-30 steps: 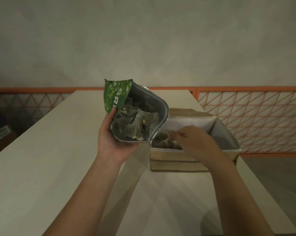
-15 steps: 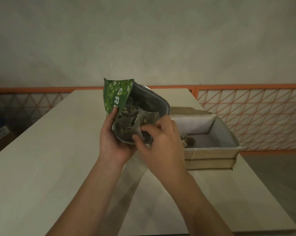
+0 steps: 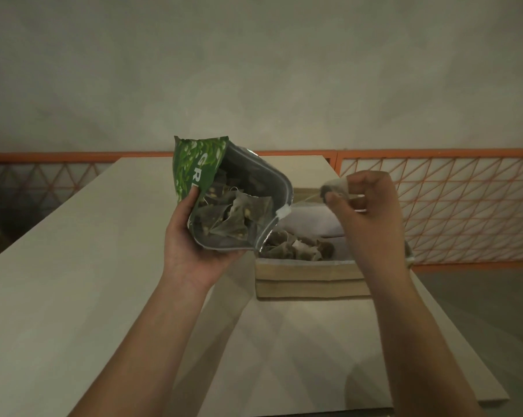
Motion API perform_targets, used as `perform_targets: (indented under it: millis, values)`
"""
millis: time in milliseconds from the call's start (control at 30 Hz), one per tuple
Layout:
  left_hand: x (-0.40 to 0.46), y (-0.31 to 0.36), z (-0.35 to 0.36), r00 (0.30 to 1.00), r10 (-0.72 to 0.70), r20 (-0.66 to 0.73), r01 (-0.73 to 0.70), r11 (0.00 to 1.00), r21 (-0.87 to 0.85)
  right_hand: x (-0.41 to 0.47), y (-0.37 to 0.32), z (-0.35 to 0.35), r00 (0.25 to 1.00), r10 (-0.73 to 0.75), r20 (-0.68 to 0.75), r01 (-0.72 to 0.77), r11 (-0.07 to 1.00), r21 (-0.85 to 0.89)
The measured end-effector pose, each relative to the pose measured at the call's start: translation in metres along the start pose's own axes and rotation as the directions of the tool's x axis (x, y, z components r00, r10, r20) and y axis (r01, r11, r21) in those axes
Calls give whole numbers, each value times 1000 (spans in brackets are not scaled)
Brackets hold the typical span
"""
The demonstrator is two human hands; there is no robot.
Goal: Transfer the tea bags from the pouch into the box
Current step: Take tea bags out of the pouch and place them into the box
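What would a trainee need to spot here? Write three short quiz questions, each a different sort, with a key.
1. True or false: the left hand holds the green pouch with its mouth open.
2. The right hand pinches: A) a tea bag B) a spoon C) nothing.
3. Fill in: tea bags already lie inside the ____ on the table.

Key: 1 true; 2 A; 3 box.
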State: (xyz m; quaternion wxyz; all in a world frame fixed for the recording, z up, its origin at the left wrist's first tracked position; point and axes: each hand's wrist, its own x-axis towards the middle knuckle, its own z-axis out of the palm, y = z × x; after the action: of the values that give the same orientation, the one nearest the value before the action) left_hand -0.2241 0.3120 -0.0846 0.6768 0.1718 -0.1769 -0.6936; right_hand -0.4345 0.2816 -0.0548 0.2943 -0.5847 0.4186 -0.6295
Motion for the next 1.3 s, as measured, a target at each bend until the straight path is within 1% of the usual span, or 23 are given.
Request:
perform_targets:
  millis: [100, 233, 333, 400, 467, 533, 600, 667, 700, 767, 800, 833, 900, 967, 1033, 1067, 1133, 1200, 1300]
  values:
    - [1, -1, 0, 1000, -11, 3, 11, 1000, 17, 15, 11, -13, 999, 40, 23, -39, 998, -57]
    - [2, -2, 2, 1000, -8, -4, 8, 1000, 15, 28, 27, -15, 981, 109, 161, -70, 970, -232]
    - [2, -2, 2, 1000, -11, -10, 11, 1000, 4, 32, 37, -10, 977, 133, 169, -81, 956, -283]
    - [2, -2, 2, 1000, -14, -21, 14, 1000, -1, 32, 40, -8, 975, 142, 173, -70, 927, -368]
    - [2, -1, 2, 999, -16, -33, 16, 1000, 6, 31, 44, -8, 961, 184, 207, -74, 891, -448]
    - [1, 0, 3, 999, -22, -29, 22, 1000, 3, 29, 43, -6, 949, 203, 243, -84, 900, -427]
    - [2, 0, 3, 999, -19, -29, 19, 1000, -7, 25, 34, -1, 963, 169, 211, -100, 948, -301]
    - [2, 1, 4, 999, -17, -39, 16, 1000, -7, 17, 19, 5, 988, 70, 138, -46, 985, -169]
    - [2, 1, 4, 999, -19, -40, 19, 1000, -6, 12, 11, 10, 992, 21, 126, -7, 994, -105]
    - [1, 0, 6, 999, -22, -41, 23, 1000, 5, 2, -3, 21, 985, -52, 165, 58, 998, -34]
    - [1, 0, 6, 999, -23, -47, 24, 1000, 17, -2, -7, 27, 977, -78, 199, 89, 995, -46]
    - [1, 0, 7, 998, -23, -53, 25, 999, 35, -5, -7, 34, 968, -98, 232, 122, 988, -94]
    - [1, -1, 7, 998, -26, -56, 29, 998, 55, -8, -4, 47, 951, -101, 292, 186, 942, -281]
    - [1, -1, 7, 998, -28, -62, 32, 997, 64, -10, -1, 56, 937, -54, 345, 236, 826, -512]
    - [1, 0, 6, 996, -23, -80, 30, 996, 80, -14, -1, 62, 940, -37, 339, 268, 695, -667]
    - [1, 0, 5, 996, -23, -87, 30, 996, 83, -15, -1, 64, 945, -58, 321, 277, 663, -696]
    - [1, 0, 5, 996, -29, -84, 36, 996, 83, -17, -1, 64, 953, -109, 284, 282, 667, -690]
    - [0, 0, 5, 996, -28, -81, 35, 996, 85, -14, 2, 62, 955, -178, 237, 292, 711, -640]
    - [0, 0, 7, 997, -27, -70, 32, 997, 75, -8, 2, 54, 955, -261, 144, 298, 809, -507]
